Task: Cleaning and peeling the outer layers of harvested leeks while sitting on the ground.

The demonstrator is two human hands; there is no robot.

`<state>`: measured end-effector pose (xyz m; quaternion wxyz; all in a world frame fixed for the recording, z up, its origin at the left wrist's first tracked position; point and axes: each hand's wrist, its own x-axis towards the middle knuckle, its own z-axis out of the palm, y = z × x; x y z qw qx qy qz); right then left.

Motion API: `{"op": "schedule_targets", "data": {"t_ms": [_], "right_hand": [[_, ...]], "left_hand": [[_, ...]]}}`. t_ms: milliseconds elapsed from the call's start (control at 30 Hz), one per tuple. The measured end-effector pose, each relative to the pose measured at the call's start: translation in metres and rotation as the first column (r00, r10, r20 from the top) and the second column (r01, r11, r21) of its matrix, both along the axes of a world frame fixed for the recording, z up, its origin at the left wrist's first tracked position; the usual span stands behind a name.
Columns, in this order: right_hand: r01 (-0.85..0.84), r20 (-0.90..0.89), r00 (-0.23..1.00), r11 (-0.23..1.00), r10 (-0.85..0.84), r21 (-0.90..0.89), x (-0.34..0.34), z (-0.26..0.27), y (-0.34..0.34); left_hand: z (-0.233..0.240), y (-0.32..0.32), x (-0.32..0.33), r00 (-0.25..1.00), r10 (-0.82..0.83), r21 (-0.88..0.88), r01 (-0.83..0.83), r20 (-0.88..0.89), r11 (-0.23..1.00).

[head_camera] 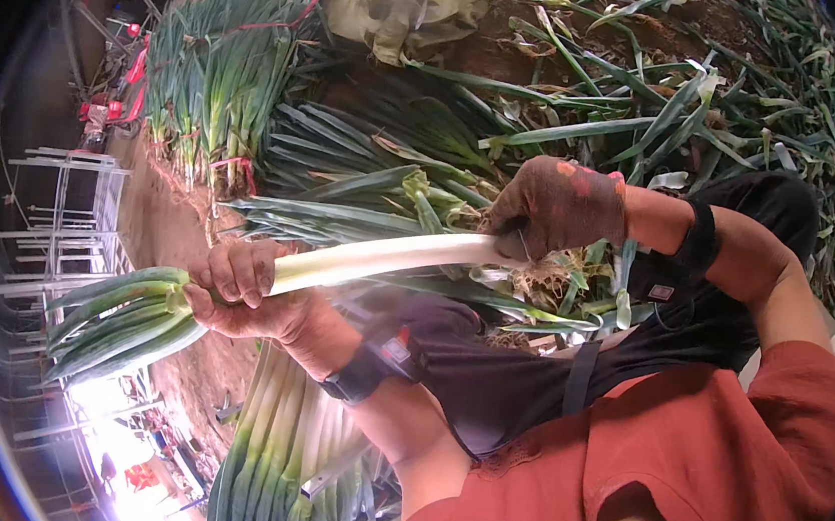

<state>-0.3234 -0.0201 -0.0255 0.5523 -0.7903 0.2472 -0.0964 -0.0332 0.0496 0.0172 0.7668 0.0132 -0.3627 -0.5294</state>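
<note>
A long green onion [387,261] with a smooth white stem is stretched between my two hands. My left hand [242,285], bare and soiled, is wrapped around it where the stem passes into green leaves [133,320]. My right hand [562,207], in a dirty brown knit glove, grips the stem near its root end. Pale roots [540,280] show just below the glove; whether they belong to this stem, I cannot tell. Untrimmed green onions [353,149] lie beyond my hands. Below my left forearm, cleaner onions with white stems [280,436] lie side by side.
Large onion bundles [232,69] bound with red ties stand at upper left. A crumpled translucent sheet [404,10] lies beside them. Stripped leaves [627,122] litter the soil ahead and to the right. My dark-trousered legs [483,365] are close beneath my arms. A metal frame [63,226] rises far left.
</note>
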Motion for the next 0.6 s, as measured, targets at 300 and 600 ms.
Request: {"op": "schedule_targets", "data": {"t_ms": [300, 600], "right_hand": [[0.160, 0.040, 0.987, 0.951, -0.155, -0.265, 0.007, -0.011, 0.006], [0.257, -0.029, 0.959, 0.816, -0.283, 0.519, 0.016, -0.030, 0.012]], "left_hand": [[-0.002, -0.002, -0.002, 0.994, 0.111, 0.049, -0.110, -0.017, 0.993], [-0.006, -0.006, 0.001, 0.990, -0.097, -0.100, 0.086, -0.107, 0.991]]}}
